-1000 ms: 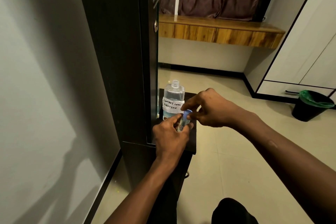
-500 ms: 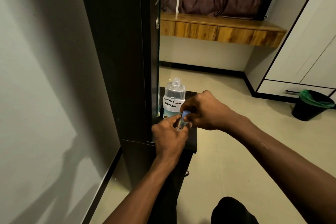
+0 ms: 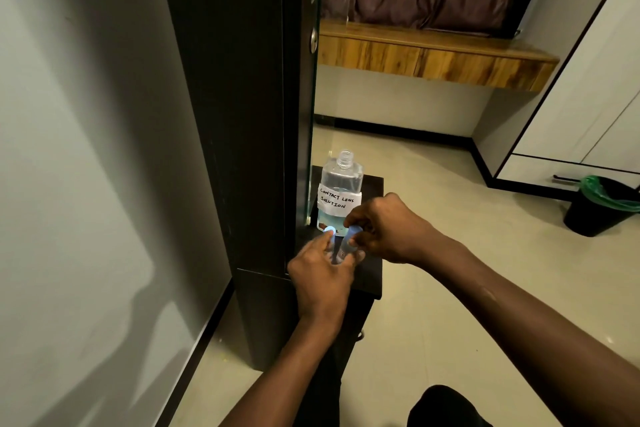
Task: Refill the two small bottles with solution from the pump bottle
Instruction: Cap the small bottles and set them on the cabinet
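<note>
A clear large bottle [image 3: 341, 184] with a handwritten "CONTACT LENS SOLUTION" label stands on a small dark shelf [image 3: 372, 191]. Its neck is open and no pump is on it. In front of it my left hand [image 3: 322, 277] holds a small clear bottle [image 3: 341, 250] low on the shelf. My right hand [image 3: 389, 229] pinches that bottle's blue cap [image 3: 354, 229]. A second round blue cap [image 3: 330, 229] shows just left of it, by my left index fingertip; the bottle under it is hidden.
A tall dark cabinet door [image 3: 242, 114] with a mirrored edge rises just left of the shelf, and a grey wall lies further left. A black bin [image 3: 602, 208] with a green liner stands at the right. A wooden ledge [image 3: 433, 55] runs along the back.
Both hands have sunk lower toward the shelf with the small bottle. The right hand has closed in over its cap, and a second blue cap has come into sight beside the left fingers.
</note>
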`<state>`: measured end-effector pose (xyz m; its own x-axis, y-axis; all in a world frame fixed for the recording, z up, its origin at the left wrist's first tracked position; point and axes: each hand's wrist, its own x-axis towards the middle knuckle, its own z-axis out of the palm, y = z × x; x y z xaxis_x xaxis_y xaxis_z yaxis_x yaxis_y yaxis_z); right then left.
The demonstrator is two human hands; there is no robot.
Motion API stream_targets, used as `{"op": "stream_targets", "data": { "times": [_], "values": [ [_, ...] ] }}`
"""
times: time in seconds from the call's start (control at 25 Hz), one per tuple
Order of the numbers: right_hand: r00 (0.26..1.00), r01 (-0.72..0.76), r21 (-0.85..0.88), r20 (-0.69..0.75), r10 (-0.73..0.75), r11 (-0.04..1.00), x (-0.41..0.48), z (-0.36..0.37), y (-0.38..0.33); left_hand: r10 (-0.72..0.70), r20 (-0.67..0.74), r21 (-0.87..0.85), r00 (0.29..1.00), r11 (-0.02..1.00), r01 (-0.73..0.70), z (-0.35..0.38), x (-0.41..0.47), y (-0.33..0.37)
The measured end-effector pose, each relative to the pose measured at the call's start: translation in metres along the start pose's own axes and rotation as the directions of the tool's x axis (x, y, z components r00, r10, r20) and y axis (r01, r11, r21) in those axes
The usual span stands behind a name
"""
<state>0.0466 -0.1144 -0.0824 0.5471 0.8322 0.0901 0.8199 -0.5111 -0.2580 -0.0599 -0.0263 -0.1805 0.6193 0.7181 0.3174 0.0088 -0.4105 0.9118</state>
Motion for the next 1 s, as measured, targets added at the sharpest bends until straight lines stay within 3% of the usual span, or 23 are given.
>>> {"op": "stream_targets", "data": {
  "times": [0.28,0.6,1.0],
  "values": [
    [0.997,-0.061,0.008,0.054,0.061,0.998,0.014,0.044,0.019,-0.205,0.069,0.171,0.976,0.967,0.191,-0.008,0.001,-0.034],
    [0.995,-0.044,-0.044,0.087,0.048,0.998,0.027,0.05,0.028,-0.203,0.154,0.167,0.967,0.97,0.177,0.002,0.01,-0.039],
    [0.995,-0.093,0.09,0.056,0.088,0.992,0.021,0.052,0.033,-0.188,0.102,0.263,0.977,0.952,0.156,-0.004,0.01,-0.034]
  ]
}}
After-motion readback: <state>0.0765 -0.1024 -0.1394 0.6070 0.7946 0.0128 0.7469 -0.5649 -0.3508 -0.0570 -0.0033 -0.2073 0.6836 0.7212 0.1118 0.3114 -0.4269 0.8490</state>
